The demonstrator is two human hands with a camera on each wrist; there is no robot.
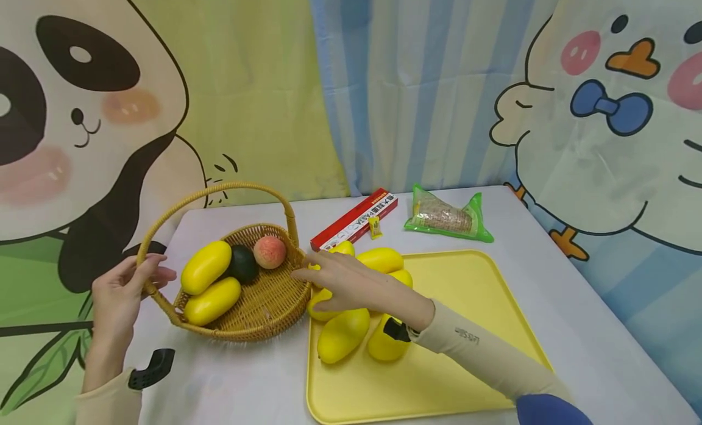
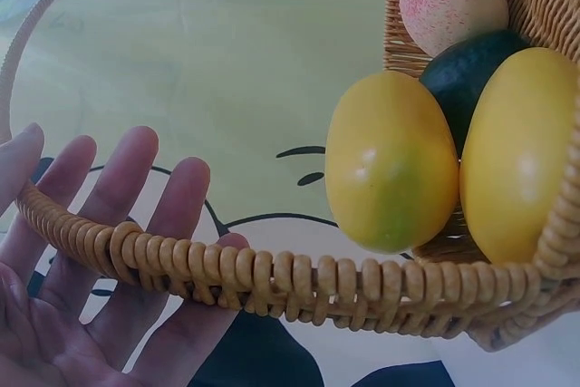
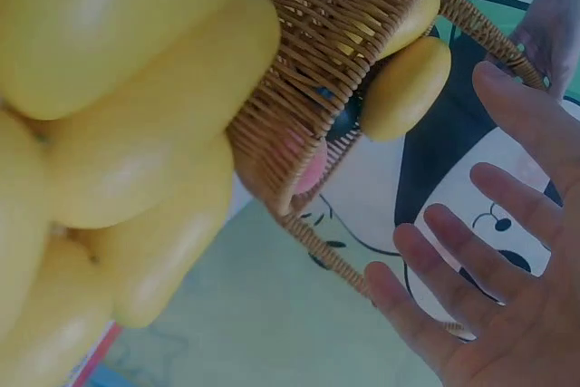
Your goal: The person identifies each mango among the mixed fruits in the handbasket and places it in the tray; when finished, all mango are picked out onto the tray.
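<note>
The wicker basket (image 1: pixel 269 306) on the table holds two yellow mangoes (image 1: pixel 206 267), a dark green oval fruit (image 1: pixel 243 264) and a peach (image 1: pixel 270 252). At its left, my left hand (image 1: pixel 123 291) touches the arched handle (image 1: pixel 214 188); the left wrist view shows its fingers (image 2: pixel 136 165) spread and nearly straight behind the handle. My right hand (image 1: pixel 351 282) reaches over the mangoes on the tray towards the basket's right rim. Its fingers are extended with nothing between them in the right wrist view. The hand and forearm hide part of the several tray mangoes (image 1: pixel 343 335).
A yellow tray (image 1: pixel 439 382) lies right of the basket, bearing several mangoes at its left side. Behind it are a red and white pasta box (image 1: pixel 351 221), a small yellow packet (image 1: pixel 375 227) and a green-edged clear bag (image 1: pixel 446 219). Printed curtains (image 1: pixel 263 96) hang behind the table.
</note>
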